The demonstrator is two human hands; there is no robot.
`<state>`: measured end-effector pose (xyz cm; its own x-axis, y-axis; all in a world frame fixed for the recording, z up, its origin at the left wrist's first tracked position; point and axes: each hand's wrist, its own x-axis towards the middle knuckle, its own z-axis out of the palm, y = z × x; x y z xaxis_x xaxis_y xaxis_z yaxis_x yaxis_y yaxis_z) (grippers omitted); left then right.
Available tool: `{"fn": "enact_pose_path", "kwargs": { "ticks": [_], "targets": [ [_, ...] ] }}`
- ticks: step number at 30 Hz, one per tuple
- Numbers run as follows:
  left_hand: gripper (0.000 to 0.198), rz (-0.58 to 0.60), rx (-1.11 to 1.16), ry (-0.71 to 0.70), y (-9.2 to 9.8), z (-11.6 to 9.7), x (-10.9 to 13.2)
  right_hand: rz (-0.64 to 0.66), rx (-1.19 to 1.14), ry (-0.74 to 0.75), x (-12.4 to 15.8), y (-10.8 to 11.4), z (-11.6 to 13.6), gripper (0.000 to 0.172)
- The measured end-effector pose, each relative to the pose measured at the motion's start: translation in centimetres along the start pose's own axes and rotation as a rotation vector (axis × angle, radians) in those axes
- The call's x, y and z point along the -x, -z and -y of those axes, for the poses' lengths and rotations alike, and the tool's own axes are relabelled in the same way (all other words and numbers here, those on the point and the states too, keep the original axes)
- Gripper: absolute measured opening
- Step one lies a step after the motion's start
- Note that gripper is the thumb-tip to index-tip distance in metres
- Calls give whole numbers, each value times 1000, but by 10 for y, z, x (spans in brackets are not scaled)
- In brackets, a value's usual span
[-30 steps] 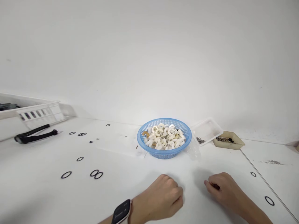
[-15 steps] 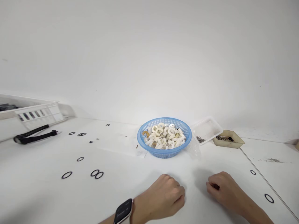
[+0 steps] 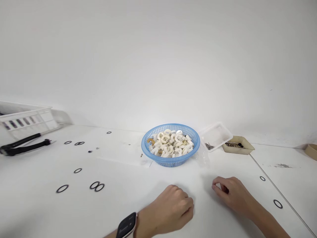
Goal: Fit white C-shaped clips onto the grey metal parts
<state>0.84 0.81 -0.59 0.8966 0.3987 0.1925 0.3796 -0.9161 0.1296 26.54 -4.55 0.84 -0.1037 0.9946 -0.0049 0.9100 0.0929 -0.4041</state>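
Note:
My left hand [image 3: 172,206] rests as a fist on the white table, back of the hand upward, a smartwatch [image 3: 127,225] on its wrist. Its fingertips and palm are hidden; nothing sticks out of it. To its right, my right hand [image 3: 231,193] is loosely curled, thumb and index finger close together around a small hollow where no object shows. Beyond both hands stands a blue plastic basket [image 3: 170,161], nearest to the left one. It is heaped with white C-shaped plastic pieces [image 3: 169,142] carrying small metal parts; a few are amber. Neither hand touches it.
Black rings [image 3: 62,188] lie scattered left and right. A white tray [image 3: 218,135] with metal pins and a beige box [image 3: 239,148] stand right of the basket. A white crate [image 3: 29,122] and a black strap-like tool [image 3: 27,147] are at far left. A wall rises behind.
The view has turned slightly right, so most things sit further left. My right hand has lifted its index finger a little, loosening its curl. My left fist looks unchanged.

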Motion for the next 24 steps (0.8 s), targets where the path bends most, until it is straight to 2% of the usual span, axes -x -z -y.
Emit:
{"fn": "enact_pose_path", "kwargs": {
  "ticks": [5,10,16,18,21,24],
  "targets": [
    [31,-47,-21,-31,-3,0,2,-109,-50,5,-1,5,0,26],
    [31,-95,-56,-63,-9,-2,2,-88,-61,47,3,7,0,30],
    [29,-106,-67,-83,-12,0,5,-120,-113,112,4,5,-1,14],
    [29,-113,-59,-75,-10,0,6,-135,-121,122,2,5,-3,14],
    [33,-115,-8,19,1,0,2,-150,-111,152,0,2,-11,16],
    [39,-47,176,168,32,0,-5,-198,-121,188,-2,-5,-17,17]
  ]
}}
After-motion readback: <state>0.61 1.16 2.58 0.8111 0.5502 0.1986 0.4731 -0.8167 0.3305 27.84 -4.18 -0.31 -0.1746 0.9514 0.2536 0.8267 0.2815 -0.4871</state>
